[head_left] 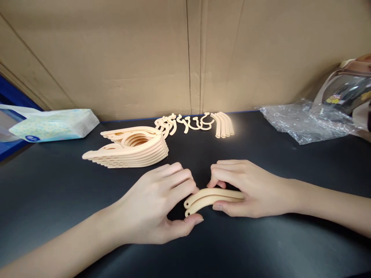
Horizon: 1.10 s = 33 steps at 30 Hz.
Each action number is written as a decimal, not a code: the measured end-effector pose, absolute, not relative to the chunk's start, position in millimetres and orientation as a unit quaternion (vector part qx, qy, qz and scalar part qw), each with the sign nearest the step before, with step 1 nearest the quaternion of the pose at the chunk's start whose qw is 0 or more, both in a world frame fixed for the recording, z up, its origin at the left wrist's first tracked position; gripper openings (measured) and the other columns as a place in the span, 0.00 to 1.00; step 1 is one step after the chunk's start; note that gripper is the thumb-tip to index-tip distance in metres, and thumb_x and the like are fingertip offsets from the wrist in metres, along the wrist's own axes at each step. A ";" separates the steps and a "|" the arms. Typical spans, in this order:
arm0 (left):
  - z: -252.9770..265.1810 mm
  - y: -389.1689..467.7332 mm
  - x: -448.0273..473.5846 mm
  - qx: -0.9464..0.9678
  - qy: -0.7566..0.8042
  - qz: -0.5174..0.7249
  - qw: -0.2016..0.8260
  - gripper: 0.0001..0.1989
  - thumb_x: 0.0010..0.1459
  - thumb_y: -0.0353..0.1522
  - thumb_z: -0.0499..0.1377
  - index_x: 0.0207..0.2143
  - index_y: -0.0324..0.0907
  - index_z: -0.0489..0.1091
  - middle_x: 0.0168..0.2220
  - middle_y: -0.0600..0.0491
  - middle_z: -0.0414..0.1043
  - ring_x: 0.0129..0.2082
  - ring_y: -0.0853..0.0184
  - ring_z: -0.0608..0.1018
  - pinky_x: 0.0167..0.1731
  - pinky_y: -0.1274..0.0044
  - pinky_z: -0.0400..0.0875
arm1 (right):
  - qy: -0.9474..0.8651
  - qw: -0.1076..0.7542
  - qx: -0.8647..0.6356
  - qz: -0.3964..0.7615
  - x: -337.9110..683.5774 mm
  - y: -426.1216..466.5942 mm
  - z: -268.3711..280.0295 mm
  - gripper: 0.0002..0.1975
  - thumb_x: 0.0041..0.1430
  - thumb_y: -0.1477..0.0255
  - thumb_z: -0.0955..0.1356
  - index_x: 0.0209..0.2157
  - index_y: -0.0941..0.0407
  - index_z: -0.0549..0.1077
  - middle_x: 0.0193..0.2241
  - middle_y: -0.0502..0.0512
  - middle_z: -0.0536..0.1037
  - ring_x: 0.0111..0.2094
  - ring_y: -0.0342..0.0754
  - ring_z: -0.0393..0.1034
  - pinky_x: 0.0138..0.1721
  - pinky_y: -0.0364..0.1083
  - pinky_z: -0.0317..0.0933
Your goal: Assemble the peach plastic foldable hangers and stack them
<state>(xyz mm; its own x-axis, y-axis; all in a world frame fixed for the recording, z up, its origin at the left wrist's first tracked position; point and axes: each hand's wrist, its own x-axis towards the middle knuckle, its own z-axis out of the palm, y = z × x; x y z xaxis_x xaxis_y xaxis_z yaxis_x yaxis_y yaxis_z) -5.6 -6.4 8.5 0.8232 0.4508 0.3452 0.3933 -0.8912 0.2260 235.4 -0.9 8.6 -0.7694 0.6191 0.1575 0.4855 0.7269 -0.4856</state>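
Note:
Two curved beige plastic hanger arms lie side by side between my hands, low over the black table. Small holes show at their left ends. My left hand has its fingers and thumb around those left ends. The right ends disappear into my right hand, its thumb along the near side and its fingers curled on the far side. Left of centre, beyond my left hand, stands a neat stack of beige hanger pieces with a round opening.
At the back lie several small beige hooks, with several more curved arms in a row beside them. A tissue pack rests at the left. Crumpled clear plastic and a transparent bag are at the right. Cardboard walls the back.

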 end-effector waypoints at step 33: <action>4.1 -3.2 -18.1 0.954 0.282 0.062 0.081 0.28 0.70 0.41 0.44 0.68 0.42 0.47 0.69 0.48 0.48 0.69 0.59 0.51 0.66 0.61 0.52 | -0.893 0.075 -0.389 -0.212 240.7 96.0 36.6 0.13 0.66 0.71 0.62 0.40 0.61 0.76 0.38 0.62 0.76 0.42 0.55 0.68 0.41 0.50 0.54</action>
